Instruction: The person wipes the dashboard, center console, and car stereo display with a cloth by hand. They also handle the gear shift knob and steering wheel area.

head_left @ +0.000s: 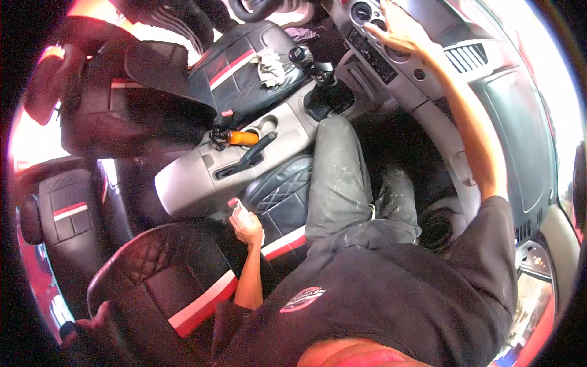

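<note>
My left hand (247, 227) is closed around a crumpled white cloth (243, 215) with a reddish end. It is held low beside the passenger seat (278, 199), close to the grey centre console (183, 178). My right arm stretches up to the dashboard (512, 131). There my right hand (400, 33) lies over the centre part, next to the round air vents (362, 12), with its fingers extended. Nothing shows in it, though its upper edge is overexposed.
On the console are a gear lever (302, 58), a handbrake lever (257, 150) and an orange bottle with a black top (243, 138). A whitish rag (270, 67) lies on the driver's seat (223, 79). Another person's dark striped trouser leg (177, 24) appears beyond it.
</note>
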Action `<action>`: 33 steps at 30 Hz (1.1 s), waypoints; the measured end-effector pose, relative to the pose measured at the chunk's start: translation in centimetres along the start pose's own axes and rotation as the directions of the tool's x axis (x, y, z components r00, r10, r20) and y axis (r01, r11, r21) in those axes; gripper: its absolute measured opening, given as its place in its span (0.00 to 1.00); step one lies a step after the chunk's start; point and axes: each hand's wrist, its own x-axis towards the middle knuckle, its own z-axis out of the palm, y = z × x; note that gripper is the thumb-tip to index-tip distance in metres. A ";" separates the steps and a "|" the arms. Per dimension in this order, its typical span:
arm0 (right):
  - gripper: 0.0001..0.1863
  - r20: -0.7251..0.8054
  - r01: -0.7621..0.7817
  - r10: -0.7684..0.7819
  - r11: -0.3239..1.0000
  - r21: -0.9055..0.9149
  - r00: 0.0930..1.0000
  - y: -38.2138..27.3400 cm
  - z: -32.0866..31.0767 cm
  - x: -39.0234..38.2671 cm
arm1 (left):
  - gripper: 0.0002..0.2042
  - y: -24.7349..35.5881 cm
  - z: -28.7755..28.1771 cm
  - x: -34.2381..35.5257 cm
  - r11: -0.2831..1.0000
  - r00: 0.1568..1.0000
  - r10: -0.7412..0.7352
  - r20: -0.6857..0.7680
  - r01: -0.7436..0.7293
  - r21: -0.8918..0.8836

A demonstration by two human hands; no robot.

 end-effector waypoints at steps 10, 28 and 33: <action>0.21 -0.238 0.387 -0.405 0.914 -0.121 0.883 -6.7 -5.7 -7.9 | 0.18 0.9 -0.6 0.3 1.000 1.000 0.009 -0.029 -0.009 -0.003; 0.17 0.601 0.646 -0.597 0.744 0.167 0.532 -0.6 4.0 -11.5 | 0.17 1.1 3.6 3.6 0.569 0.517 -0.784 -0.343 0.819 -0.068; 0.20 0.697 0.599 -0.560 0.767 0.231 0.448 -0.9 3.9 -12.2 | 0.15 3.8 4.6 4.8 0.479 0.364 -0.755 -0.545 0.874 -0.080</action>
